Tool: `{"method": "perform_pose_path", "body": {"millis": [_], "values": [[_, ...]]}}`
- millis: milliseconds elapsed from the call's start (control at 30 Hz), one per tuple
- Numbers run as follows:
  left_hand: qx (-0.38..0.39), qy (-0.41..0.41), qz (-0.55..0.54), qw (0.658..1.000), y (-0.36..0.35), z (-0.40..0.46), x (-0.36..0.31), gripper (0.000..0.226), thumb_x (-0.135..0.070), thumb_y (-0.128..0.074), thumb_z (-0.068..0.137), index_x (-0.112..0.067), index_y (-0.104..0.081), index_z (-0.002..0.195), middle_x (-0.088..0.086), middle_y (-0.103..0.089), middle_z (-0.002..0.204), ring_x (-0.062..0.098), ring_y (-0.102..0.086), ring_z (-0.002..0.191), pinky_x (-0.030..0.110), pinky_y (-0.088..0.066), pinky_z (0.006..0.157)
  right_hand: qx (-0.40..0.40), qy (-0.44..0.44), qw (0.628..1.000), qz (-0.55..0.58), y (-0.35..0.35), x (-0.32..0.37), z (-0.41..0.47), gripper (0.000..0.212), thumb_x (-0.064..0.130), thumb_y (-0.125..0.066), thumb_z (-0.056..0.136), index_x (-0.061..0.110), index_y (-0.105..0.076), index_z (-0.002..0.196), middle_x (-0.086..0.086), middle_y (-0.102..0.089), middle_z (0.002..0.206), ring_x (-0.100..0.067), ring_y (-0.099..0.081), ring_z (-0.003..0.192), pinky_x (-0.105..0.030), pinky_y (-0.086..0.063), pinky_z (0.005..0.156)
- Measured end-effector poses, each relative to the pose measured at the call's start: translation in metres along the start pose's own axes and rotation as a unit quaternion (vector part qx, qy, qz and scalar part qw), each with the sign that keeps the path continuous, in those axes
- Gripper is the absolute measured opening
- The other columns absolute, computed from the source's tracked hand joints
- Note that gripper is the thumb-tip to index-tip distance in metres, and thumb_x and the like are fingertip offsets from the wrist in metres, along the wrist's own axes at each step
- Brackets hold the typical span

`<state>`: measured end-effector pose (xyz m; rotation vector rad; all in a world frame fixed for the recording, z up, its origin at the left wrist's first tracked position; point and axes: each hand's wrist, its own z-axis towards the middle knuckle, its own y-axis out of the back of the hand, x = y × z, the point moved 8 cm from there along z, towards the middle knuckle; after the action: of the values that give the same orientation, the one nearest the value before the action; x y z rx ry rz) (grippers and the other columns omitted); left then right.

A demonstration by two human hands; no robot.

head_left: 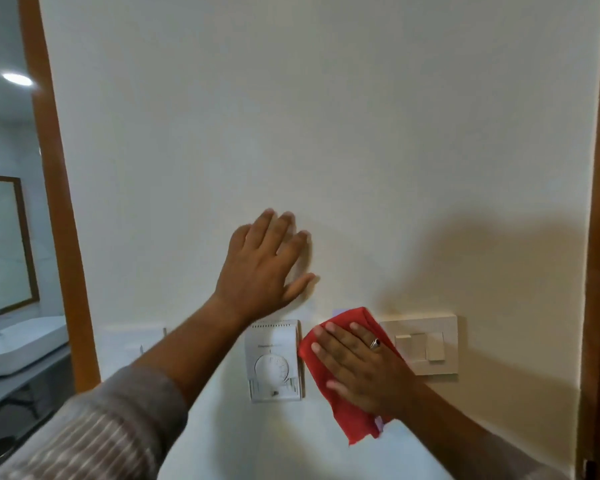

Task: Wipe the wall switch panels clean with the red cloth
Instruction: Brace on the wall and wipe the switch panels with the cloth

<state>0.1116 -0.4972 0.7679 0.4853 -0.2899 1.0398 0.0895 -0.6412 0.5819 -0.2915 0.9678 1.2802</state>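
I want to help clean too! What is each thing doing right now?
Red cloth: pressed flat on the wall under the right hand.
Right hand: spread open on the cloth.
Left hand: open, flat against bare wall.
Switch panel: partly covered by cloth.
Dial thermostat: uncovered.

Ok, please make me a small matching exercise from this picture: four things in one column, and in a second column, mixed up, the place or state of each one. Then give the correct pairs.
Things
1. left hand
2. red cloth
3. dial thermostat
4. switch panel

Places or states
A. partly covered by the cloth at its left side
B. flat on the bare wall, holding nothing
C. pressed to the wall under the right hand
D. white, on the wall just left of the cloth

Pairs: 1-B, 2-C, 3-D, 4-A
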Motion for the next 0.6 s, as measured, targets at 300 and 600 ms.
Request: {"method": "perform_pose_path", "body": {"millis": [300,600], "values": [[-0.078,-0.044,0.041,0.995,-0.032,0.007,0.014,0.090,-0.077,-0.045,0.090,-0.019,-0.038,0.159,0.020,-0.034,0.166,0.046,-0.034,0.152,0.071,-0.026,0.117,-0.037,-0.150,0.988,0.007,0.009,-0.003,0.013,0.099,0.078,-0.041,0.089,0.012,-0.017,0.158,-0.014,-0.016,0.166,-0.034,-0.012,0.153,-0.051,-0.002,0.125],[-0.083,-0.042,0.052,0.994,-0.041,0.007,0.017,0.092,-0.078,-0.042,0.091,-0.019,-0.033,0.161,0.019,-0.032,0.167,0.046,-0.033,0.152,0.069,-0.024,0.118,-0.023,0.086,0.996,-0.023,0.003,0.014,0.005,0.057,0.038,-0.049,0.105,0.009,-0.036,0.152,-0.013,-0.030,0.158,-0.035,-0.016,0.150,-0.049,-0.011,0.125]]}}
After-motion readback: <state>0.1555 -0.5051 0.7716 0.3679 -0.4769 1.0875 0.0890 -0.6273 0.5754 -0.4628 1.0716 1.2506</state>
